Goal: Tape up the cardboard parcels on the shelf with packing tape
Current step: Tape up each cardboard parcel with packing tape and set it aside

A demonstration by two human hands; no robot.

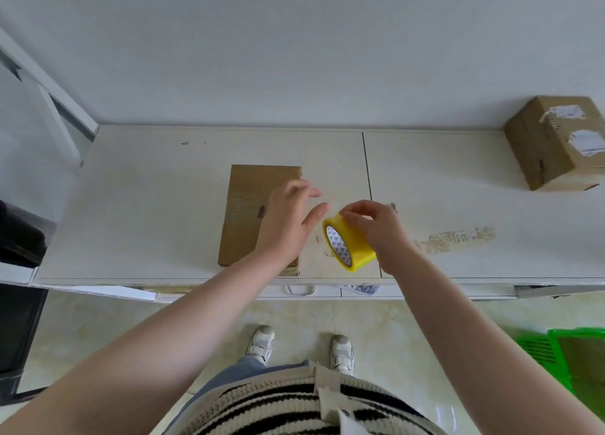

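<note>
Two cardboard parcels sit on the shelf (131,205): a flat parcel (248,212) near the middle and a taller boxy parcel (553,143) far right. One roll of yellow tape (348,241). Two hands, left hand (288,218) and right hand (379,228). One green crate (576,352) on the floor.

yellow tape roll (352,243), brown parcel (248,215), green basket (563,352)

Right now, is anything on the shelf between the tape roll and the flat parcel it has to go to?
Nothing on the shelf. Only the open left hand hovers over the flat parcel's right edge, beside the yellow tape roll held by the right hand.
</note>
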